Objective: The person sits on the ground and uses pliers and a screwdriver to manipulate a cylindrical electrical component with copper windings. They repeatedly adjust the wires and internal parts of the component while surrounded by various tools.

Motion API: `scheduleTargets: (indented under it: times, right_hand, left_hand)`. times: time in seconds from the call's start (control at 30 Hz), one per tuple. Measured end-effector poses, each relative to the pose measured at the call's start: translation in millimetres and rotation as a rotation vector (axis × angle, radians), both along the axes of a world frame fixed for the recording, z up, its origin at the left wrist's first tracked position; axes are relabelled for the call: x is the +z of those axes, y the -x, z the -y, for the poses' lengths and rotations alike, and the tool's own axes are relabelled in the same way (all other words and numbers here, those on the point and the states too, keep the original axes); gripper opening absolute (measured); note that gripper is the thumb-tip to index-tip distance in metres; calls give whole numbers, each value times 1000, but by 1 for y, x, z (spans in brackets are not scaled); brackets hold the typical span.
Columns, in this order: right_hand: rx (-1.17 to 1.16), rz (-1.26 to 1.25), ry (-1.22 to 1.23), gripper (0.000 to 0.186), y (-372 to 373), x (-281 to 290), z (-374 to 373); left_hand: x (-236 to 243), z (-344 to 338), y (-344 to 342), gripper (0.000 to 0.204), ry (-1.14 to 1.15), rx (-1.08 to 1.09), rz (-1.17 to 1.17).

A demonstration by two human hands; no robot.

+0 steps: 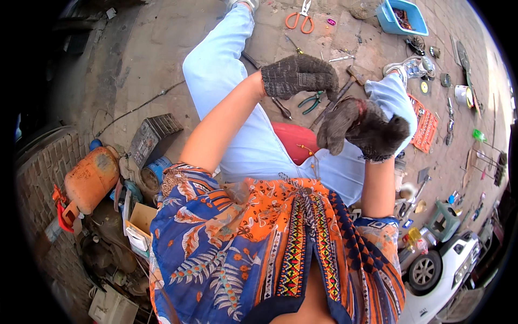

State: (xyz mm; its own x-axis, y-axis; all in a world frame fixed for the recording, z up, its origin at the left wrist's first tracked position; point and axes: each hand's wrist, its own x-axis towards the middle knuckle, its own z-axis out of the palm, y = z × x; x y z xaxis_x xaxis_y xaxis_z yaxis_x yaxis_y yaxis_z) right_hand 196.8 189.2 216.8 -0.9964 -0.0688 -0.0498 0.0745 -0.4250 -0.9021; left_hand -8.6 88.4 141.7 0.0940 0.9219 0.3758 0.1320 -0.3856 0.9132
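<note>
Both my hands wear dark grey knitted work gloves. My left hand point(300, 76) hangs over the ground between my knees, its fingers curled downward; whatever is inside is hidden. Close by, my right hand point(362, 129) is bent in front of my right knee, the glove stained brown and black. Its fingers curl in, and I cannot make out what they hold. A gap separates the two hands. Below them lie green-handled pliers point(312, 102), a hammer point(352, 76) partly covered by my right hand, and a dark-handled screwdriver point(283, 110). A red seat point(290, 139) shows between my thighs.
Farther out lie orange-handled scissors point(300, 21), a yellow-handled screwdriver point(294, 45) and a blue basin point(385, 19). An orange-red tool tray point(425, 129) is beyond my right knee. At left stand a rusty orange gas cylinder point(93, 178) and a dark box point(153, 139). A white toy-like car point(442, 272) sits lower right.
</note>
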Motion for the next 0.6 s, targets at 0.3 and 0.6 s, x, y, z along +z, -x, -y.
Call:
scheduleTargets:
  times: [0.3,0.6]
  right_hand:
    - [-689,19,-1219,70,33,-1,-63]
    - [-77,82,43,77,29,69,-2]
  left_hand:
    - [-20,6,-8,26,487,46,152]
    - [12,-1,-5,26,460,-50,199]
